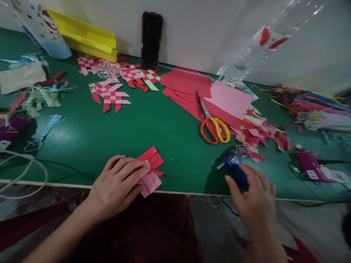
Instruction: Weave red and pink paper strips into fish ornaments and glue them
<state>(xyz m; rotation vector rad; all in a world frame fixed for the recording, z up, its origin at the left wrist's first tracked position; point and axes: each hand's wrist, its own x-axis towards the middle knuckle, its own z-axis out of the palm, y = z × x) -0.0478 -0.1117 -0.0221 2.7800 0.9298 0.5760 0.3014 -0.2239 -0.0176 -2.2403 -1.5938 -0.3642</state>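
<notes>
Plainly, the left hand (117,180) has its grip clamped on the folded paper strips (150,162), pink and red, at the near edge of the green tabletop (148,124). The right hand (256,195) is at a blue tool (239,174), thumb spread from fingers (whether they touch it, I cannot tell), nearer than the scissors (211,122).

Between the left hand (117,182) and the right hand (253,199), the green table (186,157) is offering a wide passage, which is continuing forward between the woven fish (116,98) and the scissors (215,128). Farther back, the red paper (189,84) is covering the surface, and the phone (151,40) and the bottle (270,38) are standing as tall obstacles. On the right, the purple box (314,166) is blocking the side, while a smaller gap is remaining between it and the right hand.
</notes>
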